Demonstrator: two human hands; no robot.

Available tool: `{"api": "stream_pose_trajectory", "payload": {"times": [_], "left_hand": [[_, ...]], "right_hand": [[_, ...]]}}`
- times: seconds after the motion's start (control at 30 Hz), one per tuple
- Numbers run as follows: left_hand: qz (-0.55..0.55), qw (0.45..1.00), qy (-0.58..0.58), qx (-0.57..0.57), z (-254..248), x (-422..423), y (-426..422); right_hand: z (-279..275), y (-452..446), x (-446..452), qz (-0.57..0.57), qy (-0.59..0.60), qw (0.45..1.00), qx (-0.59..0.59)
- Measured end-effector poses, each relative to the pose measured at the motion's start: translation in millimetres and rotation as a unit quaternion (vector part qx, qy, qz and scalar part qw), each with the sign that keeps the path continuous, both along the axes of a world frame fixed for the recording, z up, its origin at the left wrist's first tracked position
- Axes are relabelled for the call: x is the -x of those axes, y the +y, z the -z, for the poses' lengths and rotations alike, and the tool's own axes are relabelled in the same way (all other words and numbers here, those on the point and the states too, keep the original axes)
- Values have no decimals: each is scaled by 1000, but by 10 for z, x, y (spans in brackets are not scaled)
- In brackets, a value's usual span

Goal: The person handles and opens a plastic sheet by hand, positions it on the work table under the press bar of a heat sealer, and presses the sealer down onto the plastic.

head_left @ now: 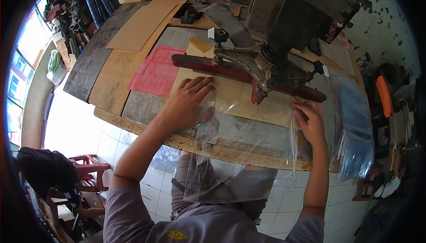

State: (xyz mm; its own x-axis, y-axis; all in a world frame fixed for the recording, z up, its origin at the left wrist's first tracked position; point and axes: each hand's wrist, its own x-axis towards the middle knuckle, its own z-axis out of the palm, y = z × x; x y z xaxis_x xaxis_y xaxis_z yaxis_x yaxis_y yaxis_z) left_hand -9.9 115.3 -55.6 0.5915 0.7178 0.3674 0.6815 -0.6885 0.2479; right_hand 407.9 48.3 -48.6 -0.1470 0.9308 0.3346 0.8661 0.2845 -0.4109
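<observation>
Clear, thin plastic film (248,185): upper part on the worktop, over a pale yellow sheet (242,93), just in front of the long dark-red metal bar (306,93); lower part hanging past the worn wooden table edge (177,143), above the lap. Cannot tell whether its far edge reaches beneath the bar.

Left hand (184,101): laid palm down at the film's left side, fingers slightly spread and reaching onto the yellow sheet, thumb held apart. Nothing seen pinched. Pink translucent sheet (155,72) lies just beyond it.

Right hand (312,123): at the film's right side, fingers bent, near the bar's right end. Whether the tips pinch the film or only press it, cannot tell. Stacked bluish plastic sheets (355,132) lie to its right.

Handling, by judgement: film very light, limp, slick; creases and glare lines suggest it wrinkles readily and may cling to itself. The hanging part could drag the rest toward the lap. Best hold: both side margins near the upper corners, flat fingertips, light even tension, tips well clear of the bar. A hard pinch could crease it; uneven pulling would skew it.
</observation>
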Motion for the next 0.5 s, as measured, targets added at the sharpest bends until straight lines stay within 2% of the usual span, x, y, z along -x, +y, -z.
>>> {"api": "stream_pose_trajectory", "payload": {"times": [0.17, 0.27, 0.5], "left_hand": [[4, 1000, -1, 1, -41, -4, -13], [3, 1000, -2, 1, -61, -15, -6], [5, 1000, -7, 3, -47, -8, -26]], "right_hand": [[-35, 1, 35, -9, 11, 1000, -1], [-93, -2, 42, -17, -25, 999, -23], [-37, -19, 27, -17, 17, 1000, -3]]}}
